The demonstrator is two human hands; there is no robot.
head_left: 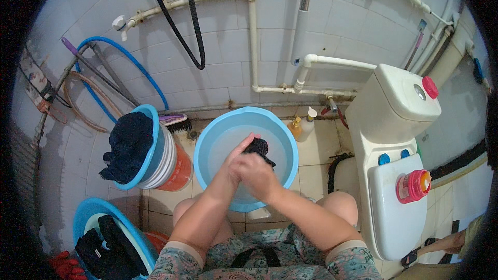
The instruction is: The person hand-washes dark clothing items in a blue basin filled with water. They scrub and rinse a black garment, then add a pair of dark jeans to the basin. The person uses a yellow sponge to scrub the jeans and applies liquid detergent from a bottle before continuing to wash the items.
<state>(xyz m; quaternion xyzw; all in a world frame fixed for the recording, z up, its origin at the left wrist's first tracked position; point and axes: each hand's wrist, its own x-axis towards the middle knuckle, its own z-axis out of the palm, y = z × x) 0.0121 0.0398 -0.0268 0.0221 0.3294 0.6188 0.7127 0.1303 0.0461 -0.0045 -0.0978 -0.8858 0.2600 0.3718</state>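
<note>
We see one black cloth (258, 148) being worked by hand, above the cloudy water (215, 148) in the light blue basin (292, 150). Our left hand (238, 151) has hold of it, with the cloth bunched against the palm side; our right hand (254, 172) crosses over the left, blurred, and we cannot tell whether its fingers grip the cloth too.

We judge this piece to be midway through a hand wash, since it is bunched up between our hands. To the left, dark clothes (130, 142) lie heaped in a blue tub (155, 129) on a bucket (179, 168), and more black clothes (122, 246) fill the lower tub (83, 215). We cannot tell which heap is washed and which is waiting, so how much is left stays uncertain.
</note>
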